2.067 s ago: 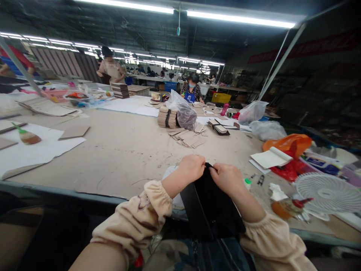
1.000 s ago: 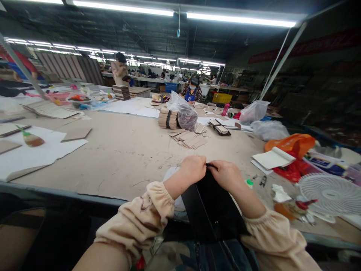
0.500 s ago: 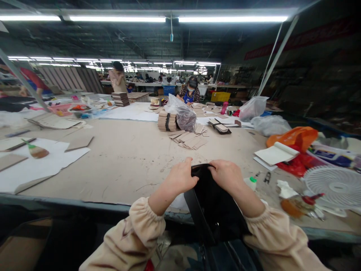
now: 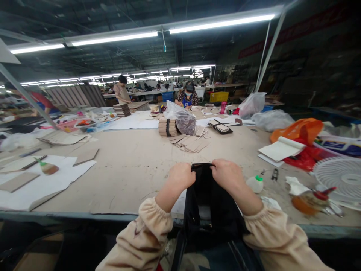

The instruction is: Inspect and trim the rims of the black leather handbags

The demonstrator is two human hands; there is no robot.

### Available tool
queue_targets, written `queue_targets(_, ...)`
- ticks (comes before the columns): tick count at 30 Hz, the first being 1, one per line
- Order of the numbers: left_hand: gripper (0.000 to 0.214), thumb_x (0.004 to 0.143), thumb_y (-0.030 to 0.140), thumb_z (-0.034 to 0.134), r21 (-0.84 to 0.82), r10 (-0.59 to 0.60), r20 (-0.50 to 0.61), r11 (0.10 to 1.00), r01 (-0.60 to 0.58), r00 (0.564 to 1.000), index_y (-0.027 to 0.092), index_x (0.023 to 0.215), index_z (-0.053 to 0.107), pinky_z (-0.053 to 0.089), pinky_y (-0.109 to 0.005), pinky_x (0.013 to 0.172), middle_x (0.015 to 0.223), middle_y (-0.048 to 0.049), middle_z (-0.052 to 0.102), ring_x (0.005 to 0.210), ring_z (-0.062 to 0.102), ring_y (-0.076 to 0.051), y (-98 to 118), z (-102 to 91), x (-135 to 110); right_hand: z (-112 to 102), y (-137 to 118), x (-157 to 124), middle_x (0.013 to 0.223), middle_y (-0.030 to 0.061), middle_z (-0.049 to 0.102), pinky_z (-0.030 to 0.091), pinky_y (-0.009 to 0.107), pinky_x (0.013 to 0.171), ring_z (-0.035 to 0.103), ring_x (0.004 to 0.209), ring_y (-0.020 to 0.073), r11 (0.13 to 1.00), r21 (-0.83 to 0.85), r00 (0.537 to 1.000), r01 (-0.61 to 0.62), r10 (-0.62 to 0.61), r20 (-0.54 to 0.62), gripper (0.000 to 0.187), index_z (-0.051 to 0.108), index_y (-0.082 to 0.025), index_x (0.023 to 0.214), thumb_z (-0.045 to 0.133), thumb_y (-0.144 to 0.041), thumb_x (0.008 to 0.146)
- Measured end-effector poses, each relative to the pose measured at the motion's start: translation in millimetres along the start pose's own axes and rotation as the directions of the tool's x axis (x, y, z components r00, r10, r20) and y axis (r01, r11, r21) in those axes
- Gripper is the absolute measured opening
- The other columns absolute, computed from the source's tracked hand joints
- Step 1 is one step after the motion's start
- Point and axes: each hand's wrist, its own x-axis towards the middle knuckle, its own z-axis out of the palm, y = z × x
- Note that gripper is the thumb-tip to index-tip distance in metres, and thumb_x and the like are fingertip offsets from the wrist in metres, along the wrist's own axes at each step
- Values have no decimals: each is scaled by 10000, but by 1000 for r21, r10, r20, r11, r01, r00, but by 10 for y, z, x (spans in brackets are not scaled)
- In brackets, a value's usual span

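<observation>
Both of my hands grip the top edge of a black bag-like piece [image 4: 210,205] that hangs over the near edge of the worktable [image 4: 132,162]. My left hand [image 4: 182,176] is closed on its upper left corner. My right hand [image 4: 227,175] is closed on its upper right corner. A thin black rim runs between the two hands. The piece drops down between my cream sleeves toward my lap.
A small white bottle with a green cap [image 4: 254,184], small snips [image 4: 275,174], a white fan [image 4: 340,177] and a glue bottle [image 4: 308,203] lie to the right. Cardboard pieces [image 4: 190,143] and a stacked bundle [image 4: 167,127] sit further out. White paper [image 4: 42,180] lies left. Other people work at the far tables.
My view has tilted and shifted slightly. My hands moved a little apart along the black piece's top edge, and the piece now hangs wider and flatter between them.
</observation>
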Motion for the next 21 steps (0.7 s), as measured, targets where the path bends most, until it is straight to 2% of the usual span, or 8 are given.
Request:
queue_targets(10, 351, 796, 419, 438, 42, -35, 32, 999, 34, 999, 177, 891, 673, 486, -357, 743, 890, -126, 675, 872, 622, -258, 40, -24, 94, 25, 20, -7, 909, 78, 657, 397, 267, 685, 601, 848, 188, 999, 23, 1000, 25, -26, 9, 262, 641, -192, 860, 410, -315, 854)
queue_targets(16, 414, 809, 460, 404, 79, -28, 0, 996, 28, 1000, 155, 880, 675, 489, -352, 722, 862, -134, 674, 840, 628, -261, 87, -3, 66, 35, 38, 4, 908, 88, 655, 401, 281, 690, 601, 852, 202, 999, 40, 999, 32, -32, -5, 246, 636, -182, 858, 417, -291, 844)
queue_targets(21, 427, 836, 450, 373, 96, -22, 8, 995, 21, 1000, 149, 907, 667, 473, -350, 767, 889, -139, 669, 867, 623, -245, 97, 10, 70, 30, 42, -2, 913, 88, 656, 404, 275, 693, 604, 855, 200, 998, 60, 999, 37, -36, -14, 235, 628, -170, 861, 420, -278, 845)
